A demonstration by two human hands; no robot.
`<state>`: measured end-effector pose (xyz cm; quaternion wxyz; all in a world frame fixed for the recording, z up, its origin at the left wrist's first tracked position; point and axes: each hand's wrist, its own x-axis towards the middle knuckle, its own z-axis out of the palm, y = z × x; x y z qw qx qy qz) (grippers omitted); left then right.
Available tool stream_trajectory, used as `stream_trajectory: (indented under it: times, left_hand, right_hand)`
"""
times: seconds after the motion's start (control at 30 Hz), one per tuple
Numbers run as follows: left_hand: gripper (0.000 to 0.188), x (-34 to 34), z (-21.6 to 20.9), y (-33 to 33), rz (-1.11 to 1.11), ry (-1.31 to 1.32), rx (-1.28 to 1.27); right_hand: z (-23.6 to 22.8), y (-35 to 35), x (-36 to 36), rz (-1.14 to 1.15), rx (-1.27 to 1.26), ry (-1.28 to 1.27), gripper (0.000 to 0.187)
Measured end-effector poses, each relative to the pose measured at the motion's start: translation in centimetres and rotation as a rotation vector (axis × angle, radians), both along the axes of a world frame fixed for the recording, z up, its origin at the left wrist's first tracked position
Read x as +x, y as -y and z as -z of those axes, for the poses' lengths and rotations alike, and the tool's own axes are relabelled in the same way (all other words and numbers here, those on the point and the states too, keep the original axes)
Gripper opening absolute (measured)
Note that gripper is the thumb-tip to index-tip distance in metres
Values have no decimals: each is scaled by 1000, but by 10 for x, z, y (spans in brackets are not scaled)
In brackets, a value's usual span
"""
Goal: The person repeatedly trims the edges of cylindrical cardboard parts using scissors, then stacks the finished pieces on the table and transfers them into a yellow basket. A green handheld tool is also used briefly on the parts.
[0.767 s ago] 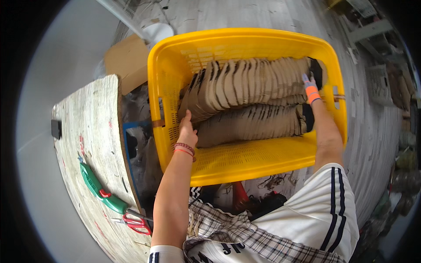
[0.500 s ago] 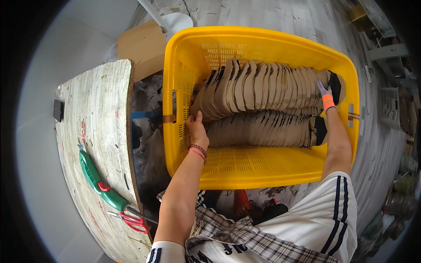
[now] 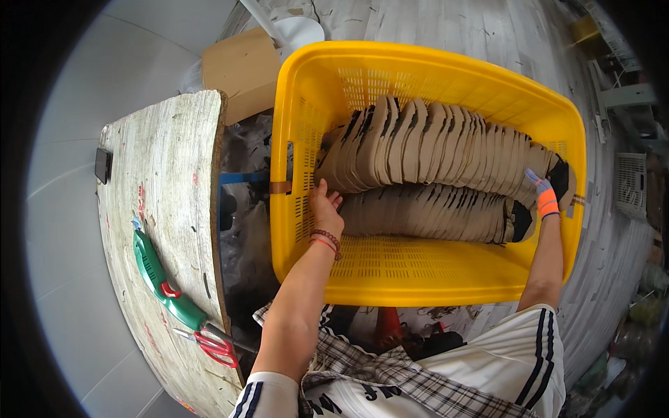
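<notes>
Left hand [image 3: 325,209] is down inside the yellow basket [image 3: 418,272], bare, with a beaded bracelet on the wrist. It's pressed against the left end of the lower row of tan cardboard pieces [image 3: 432,212], fingers curled up onto the stack, so I'd call it closed on that end of the row. From up here I can't see how far the fingers wrap around, though.

Right hand [image 3: 550,191] is at the opposite end, near the basket's right wall. That one's in a glove, mostly dark with purple and orange fingers and an orange cuff. It's flat against the right end of the stacks, right about where the upper row [image 3: 446,143] and lower row meet. Whether it's really gripping or just pushing flat, I can't tell; the fingers are too small and partly hidden by the cardboard.

The cardboard pieces stand on edge, packed tight in two rows running left to right across the basket, the upper row fanned and leaning a bit at its left end. They fill the far half; the near half of the basket floor is bare mesh.

To the left of the basket there's a worn wooden table [image 3: 167,209] with a green-handled tool [image 3: 164,285] along its near edge and red scissors [image 3: 212,345] just beside it. A cardboard box [image 3: 240,73] sits past the table's far corner.
</notes>
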<state>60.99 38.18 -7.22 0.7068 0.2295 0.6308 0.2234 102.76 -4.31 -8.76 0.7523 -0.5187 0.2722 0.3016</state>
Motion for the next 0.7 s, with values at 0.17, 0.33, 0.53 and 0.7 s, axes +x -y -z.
stream_trajectory:
  times: [0.17, 0.33, 0.53, 0.7]
  left_hand:
    - [55, -4, 4, 1, -48, 77, -130]
    - [46, -13, 16, -2, -189, 203, -280]
    - [71, -24, 3, -7, -165, 97, -296]
    - [85, -2, 21, 8, 96, 43, -132]
  right_hand:
    - [17, 13, -11, -679, -505, 255, 49]
    - [42, 26, -13, -378, -356, 186, 52]
    - [42, -9, -21, 42, -127, -61, 58]
    - [65, 105, 62, 150, 66, -42, 60]
